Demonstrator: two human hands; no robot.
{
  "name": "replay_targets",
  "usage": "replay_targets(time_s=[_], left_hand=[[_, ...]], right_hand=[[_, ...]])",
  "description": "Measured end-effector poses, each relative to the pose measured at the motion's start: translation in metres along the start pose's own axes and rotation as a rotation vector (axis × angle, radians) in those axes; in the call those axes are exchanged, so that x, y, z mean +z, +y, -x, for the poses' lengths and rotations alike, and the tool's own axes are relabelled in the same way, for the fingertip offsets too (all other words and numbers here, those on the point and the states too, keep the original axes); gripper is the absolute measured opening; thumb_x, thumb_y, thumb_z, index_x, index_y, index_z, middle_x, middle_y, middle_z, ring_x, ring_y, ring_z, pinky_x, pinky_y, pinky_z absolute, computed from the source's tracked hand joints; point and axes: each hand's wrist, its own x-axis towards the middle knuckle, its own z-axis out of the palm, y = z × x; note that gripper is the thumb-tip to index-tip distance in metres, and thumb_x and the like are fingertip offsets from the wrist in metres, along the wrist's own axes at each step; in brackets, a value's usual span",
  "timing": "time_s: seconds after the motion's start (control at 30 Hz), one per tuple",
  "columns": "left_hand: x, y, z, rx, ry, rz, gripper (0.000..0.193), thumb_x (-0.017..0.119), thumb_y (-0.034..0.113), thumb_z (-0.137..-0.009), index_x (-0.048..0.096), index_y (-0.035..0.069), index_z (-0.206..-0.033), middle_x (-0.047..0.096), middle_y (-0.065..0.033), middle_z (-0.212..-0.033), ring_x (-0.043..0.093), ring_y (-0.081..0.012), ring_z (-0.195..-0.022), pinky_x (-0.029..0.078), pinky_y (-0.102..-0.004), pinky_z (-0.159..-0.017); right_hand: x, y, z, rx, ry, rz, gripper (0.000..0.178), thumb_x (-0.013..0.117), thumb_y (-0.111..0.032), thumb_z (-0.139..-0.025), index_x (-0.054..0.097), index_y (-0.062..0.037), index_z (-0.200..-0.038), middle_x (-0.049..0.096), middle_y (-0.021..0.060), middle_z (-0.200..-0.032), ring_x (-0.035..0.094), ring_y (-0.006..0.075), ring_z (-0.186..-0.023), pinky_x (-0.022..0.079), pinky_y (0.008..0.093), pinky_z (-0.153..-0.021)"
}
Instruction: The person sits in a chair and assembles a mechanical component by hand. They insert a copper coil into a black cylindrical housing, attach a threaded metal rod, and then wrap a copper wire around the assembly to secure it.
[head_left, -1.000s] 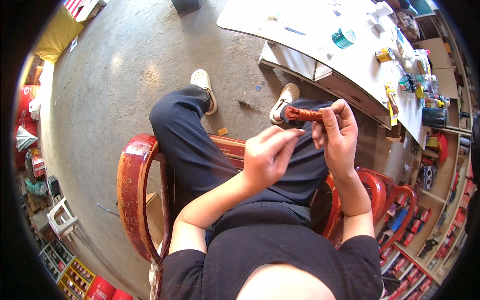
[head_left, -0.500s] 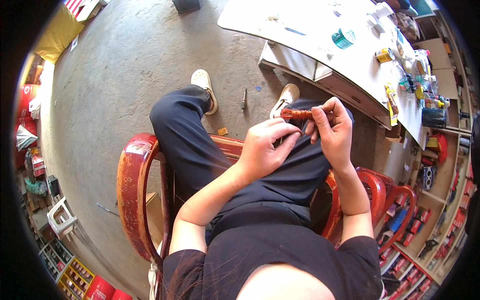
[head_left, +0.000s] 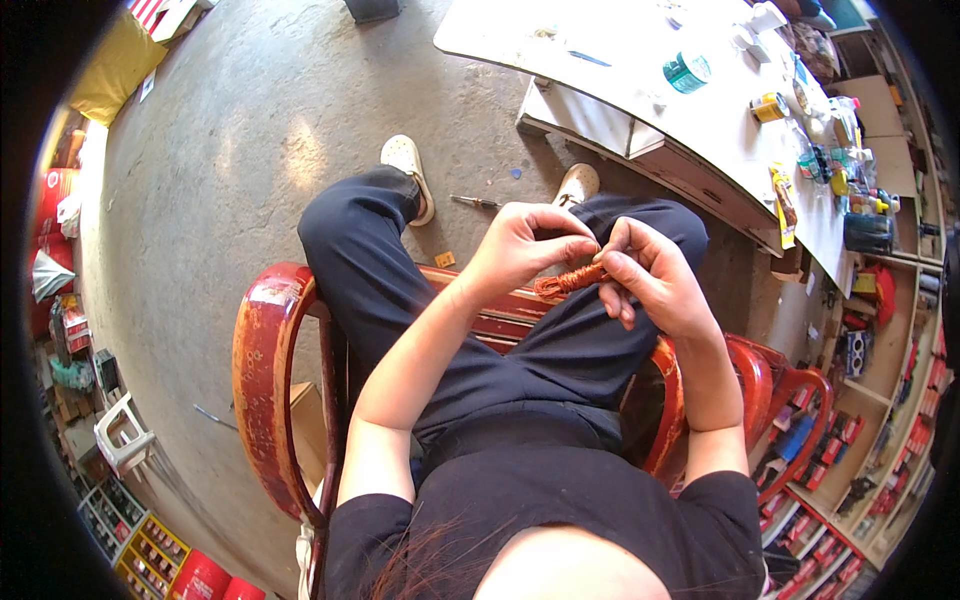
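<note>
My right hand (head_left: 655,275) is closed round one end of a small bundle of copper-coloured wire (head_left: 566,283), thumb on top. Turns of the same strand wrap the bundle, and its looped end sticks out to the left, over my lap. Just above it, my left hand (head_left: 530,250) is closed in a pinch, thumb and forefinger meeting beside the right fingertips. Whatever lies in that pinch is too fine to make out. Both hands are over my thighs, between my knees.
I sit on a worn red wooden chair (head_left: 262,345). A thin screwdriver-like tool (head_left: 475,202) and a small yellow piece (head_left: 445,259) lie between my shoes. A white table (head_left: 600,35) at the upper right bears a green tub (head_left: 687,72) and bottles. Stocked shelves (head_left: 870,400) stand right.
Both hands have moved down or inward and closer together. The wire bundle has come lower and left, its free end tilting down. My left hand has risen above it. The thin tool on the floor has turned sideways.
</note>
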Motion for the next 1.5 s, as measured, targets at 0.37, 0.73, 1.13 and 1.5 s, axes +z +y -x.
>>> replay_targets(time_s=[0.37,0.73,1.13,1.5], left_hand=[[0.043,0.008,0.011,0.465,0.331,-0.526,0.009,0.065,-0.001,-0.083,0.068,-0.001,-0.092,0.066,-0.0138,-0.080,0.063,-0.0251,-0.071,0.049,-0.0311,-0.065],[0.034,-0.028,0.008,0.370,0.258,-0.387,0.007,0.065,0.000,-0.085,0.067,-0.003,-0.091,0.065,-0.0080,-0.076,0.062,-0.0145,-0.069,0.048,-0.0278,-0.063],[0.040,-0.017,0.011,0.159,0.084,-0.270,0.011,0.060,-0.001,-0.089,0.067,-0.003,-0.097,0.065,-0.0093,-0.080,0.063,-0.0152,-0.070,0.050,-0.0278,-0.065],[0.021,0.001,0.004,0.128,0.065,-0.595,0.009,0.061,-0.001,-0.090,0.064,-0.004,-0.097,0.066,-0.0095,-0.071,0.063,-0.0099,-0.065,0.049,-0.0249,-0.058]], right_hand=[[-0.001,0.027,-0.020,-0.431,0.478,0.144,0.016,0.053,-0.015,-0.100,0.045,-0.0043,-0.090,0.056,0.0021,-0.064,0.045,0.0027,-0.048,0.035,0.0174,-0.042],[-0.004,-0.001,-0.002,-0.078,0.161,-0.137,0.014,0.056,-0.020,-0.097,0.054,-0.0077,-0.091,0.056,0.0007,-0.064,0.043,0.0040,-0.043,0.032,0.0183,-0.038],[-0.010,0.013,-0.010,-0.351,0.235,-0.051,0.017,0.054,-0.016,-0.099,0.046,-0.0046,-0.090,0.056,0.0015,-0.062,0.047,0.0046,-0.046,0.034,0.0192,-0.042],[-0.015,0.035,-0.018,-0.433,0.569,0.856,0.021,0.063,-0.013,-0.090,0.046,-0.0006,-0.088,0.061,0.0213,-0.068,0.062,0.0404,-0.067,0.045,0.0452,-0.053]])
